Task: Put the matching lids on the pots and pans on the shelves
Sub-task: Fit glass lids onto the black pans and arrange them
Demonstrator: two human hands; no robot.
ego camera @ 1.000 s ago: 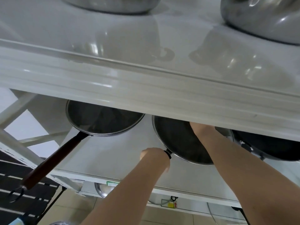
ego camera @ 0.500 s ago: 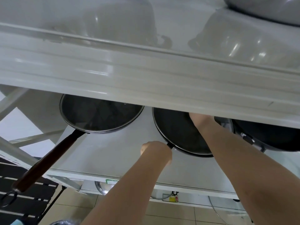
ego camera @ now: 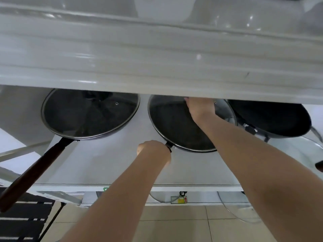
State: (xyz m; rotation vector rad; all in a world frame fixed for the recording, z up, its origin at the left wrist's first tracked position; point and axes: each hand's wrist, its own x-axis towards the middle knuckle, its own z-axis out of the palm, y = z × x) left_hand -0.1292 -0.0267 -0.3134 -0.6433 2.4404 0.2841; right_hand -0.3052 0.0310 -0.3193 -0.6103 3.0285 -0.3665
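Note:
On the lower shelf [ego camera: 108, 165] stand three pans. The left pan [ego camera: 90, 114] has a brown wooden handle and wears a glass lid. My left hand [ego camera: 153, 151] is closed around the short black handle of the middle pan [ego camera: 173, 126]. My right hand [ego camera: 199, 109] reaches under the upper shelf and holds a steel-rimmed glass lid [ego camera: 227, 112] over that pan. The lid sits shifted toward the pan's right side. My fingers and the lid's knob are hidden by the upper shelf. A dark wok [ego camera: 272, 117] without a lid stands to the right.
The thick white edge of the upper shelf [ego camera: 157, 63] hangs low over the pans and hides their far halves. A large clear glass lid [ego camera: 297, 154] with a black knob lies at the right edge. Below are a tiled floor and a black slatted chair [ego camera: 22, 222].
The view has tilted down, so the steel pots on the upper shelf have left the frame. Both hands keep their holds. More of the lid's rim shows at the right of the middle pan.

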